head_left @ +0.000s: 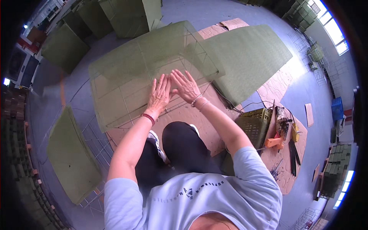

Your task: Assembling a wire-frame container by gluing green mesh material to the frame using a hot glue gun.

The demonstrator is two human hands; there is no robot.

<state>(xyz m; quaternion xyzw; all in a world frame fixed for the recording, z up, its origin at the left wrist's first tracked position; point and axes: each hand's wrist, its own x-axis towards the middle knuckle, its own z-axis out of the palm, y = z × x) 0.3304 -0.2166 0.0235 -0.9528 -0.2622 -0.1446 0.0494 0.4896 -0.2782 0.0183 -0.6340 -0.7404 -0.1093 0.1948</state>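
Note:
A wire frame covered with thin, see-through green mesh (115, 76) stands before me on brown cardboard (168, 119). My left hand (160, 94) lies flat at the mesh, fingers stretched out and pointing away from me. Close on its right is my right hand (186, 87), also flat with fingers extended and leaning left. The two hands nearly meet at the fingertips, and neither grips anything. Whether both palms press on the mesh or hover just above it, I cannot tell. Another green sheet (253, 57) lies just beyond, to the right.
A green plastic basket (253, 123) stands at my right. Beside it on cardboard lie an orange-handled glue gun (273, 142), black sticks (294, 158) and a yellow tool (295, 132). Green-covered boxes (65, 48) stand far left. A green panel (73, 157) leans on wire frames (96, 142).

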